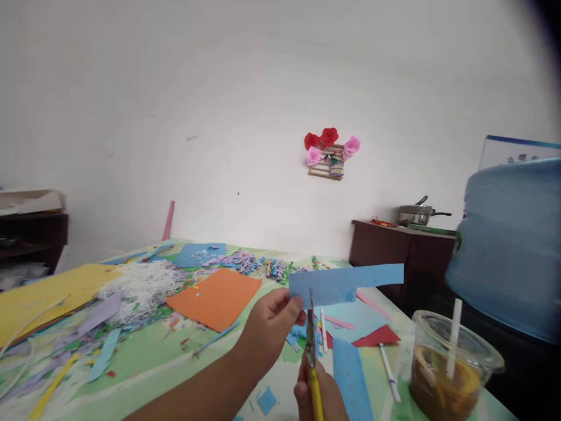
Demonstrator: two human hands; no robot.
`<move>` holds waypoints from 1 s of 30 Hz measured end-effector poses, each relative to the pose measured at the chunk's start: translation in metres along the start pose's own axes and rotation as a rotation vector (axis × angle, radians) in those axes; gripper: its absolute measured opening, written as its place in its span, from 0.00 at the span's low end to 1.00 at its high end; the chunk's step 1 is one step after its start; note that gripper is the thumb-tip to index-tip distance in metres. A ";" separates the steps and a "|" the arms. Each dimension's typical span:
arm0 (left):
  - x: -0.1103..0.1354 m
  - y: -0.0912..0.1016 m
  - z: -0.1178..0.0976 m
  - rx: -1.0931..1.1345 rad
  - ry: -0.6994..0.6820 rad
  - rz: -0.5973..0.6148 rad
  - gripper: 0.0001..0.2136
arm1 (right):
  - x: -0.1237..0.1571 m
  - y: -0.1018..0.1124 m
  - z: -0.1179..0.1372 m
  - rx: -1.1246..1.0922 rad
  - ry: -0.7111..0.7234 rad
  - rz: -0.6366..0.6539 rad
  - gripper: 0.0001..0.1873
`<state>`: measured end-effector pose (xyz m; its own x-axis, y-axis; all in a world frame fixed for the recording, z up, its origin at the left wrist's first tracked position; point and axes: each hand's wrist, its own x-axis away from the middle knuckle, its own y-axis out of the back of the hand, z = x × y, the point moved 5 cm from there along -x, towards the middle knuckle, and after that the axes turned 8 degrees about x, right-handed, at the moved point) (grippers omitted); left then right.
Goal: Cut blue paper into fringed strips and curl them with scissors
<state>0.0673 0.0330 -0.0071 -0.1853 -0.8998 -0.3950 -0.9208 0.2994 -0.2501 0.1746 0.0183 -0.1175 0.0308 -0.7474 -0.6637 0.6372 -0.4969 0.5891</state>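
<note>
My left hand pinches the left end of a blue paper strip, which is held up above the table and is narrower toward its right end. Closed around the yellow handles of a pair of scissors is my right hand. The blades point upward, and their tips meet the lower part of the paper close to my left fingers. Below lie another blue strip and a small blue paper scrap.
An orange sheet, a yellow sheet and a heap of white shredded strands cover the left side. A plastic drink cup with a straw stands at the right, near a pen. Behind is a large water bottle.
</note>
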 end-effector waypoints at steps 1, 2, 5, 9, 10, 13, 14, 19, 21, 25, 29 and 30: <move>0.001 -0.001 0.000 -0.010 0.014 0.017 0.09 | 0.001 0.000 0.001 0.015 0.000 -0.003 0.28; 0.001 -0.002 0.000 -0.019 0.024 0.036 0.10 | 0.002 0.001 0.002 0.028 -0.002 -0.005 0.27; 0.003 -0.001 -0.002 -0.051 0.012 0.073 0.12 | 0.004 0.002 0.005 0.050 -0.007 -0.011 0.27; 0.003 0.000 -0.004 -0.095 -0.010 0.100 0.13 | 0.004 0.004 0.010 0.038 -0.010 -0.021 0.27; 0.003 -0.001 -0.003 -0.100 -0.008 0.111 0.13 | 0.004 0.004 0.012 0.033 -0.009 -0.022 0.28; 0.002 0.000 -0.003 -0.157 -0.049 0.115 0.12 | 0.005 0.007 0.014 0.022 -0.013 -0.023 0.30; 0.002 0.004 -0.006 -0.210 -0.111 0.065 0.10 | 0.005 0.008 0.014 0.020 -0.019 -0.022 0.30; 0.033 0.007 -0.042 -0.848 -1.050 -0.219 0.11 | 0.006 0.011 0.016 -0.025 -0.048 0.009 0.29; 0.046 -0.002 -0.045 -1.042 -1.268 -0.240 0.11 | 0.004 0.009 0.018 -0.074 -0.040 0.039 0.31; 0.050 -0.015 -0.044 -1.178 -1.268 -0.243 0.14 | 0.001 0.004 0.021 -0.169 -0.044 0.098 0.28; 0.054 -0.024 -0.041 -1.191 -1.319 -0.260 0.13 | -0.001 0.001 0.022 -0.228 -0.100 0.152 0.14; 0.055 -0.026 -0.041 -1.182 -1.330 -0.250 0.12 | -0.002 0.000 0.023 -0.239 -0.114 0.163 0.12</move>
<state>0.0674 -0.0372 0.0136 -0.1950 0.1275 -0.9725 -0.7236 -0.6880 0.0549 0.1570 0.0093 -0.1057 0.0699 -0.8601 -0.5052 0.7946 -0.2582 0.5495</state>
